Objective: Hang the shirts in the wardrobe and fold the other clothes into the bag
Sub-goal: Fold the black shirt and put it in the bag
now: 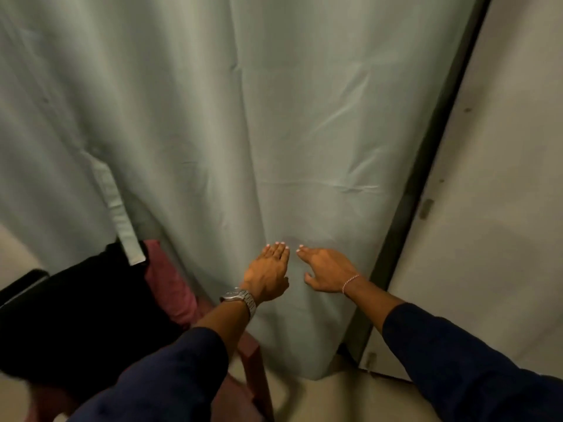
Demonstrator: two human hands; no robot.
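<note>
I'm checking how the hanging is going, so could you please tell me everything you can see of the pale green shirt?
The pale green shirt fills most of the view, a thin, smooth woven cloth with a few light creases. It hangs or lies spread flat; which is unclear. A long sleeve with a cuff lies over dark and pink clothes at the left. Its hem ends near the floor beside a door. The left hand and right hand rest open on its lower part, side by side.

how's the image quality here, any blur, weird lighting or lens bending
Head view: dim, warm light, no glare; the pale green shirt looks soft and slightly blurred; both hands show fairly clearly, casting a faint shadow on the cloth; the wide lens bows the dark door edge; the black garment loses all detail.
</note>
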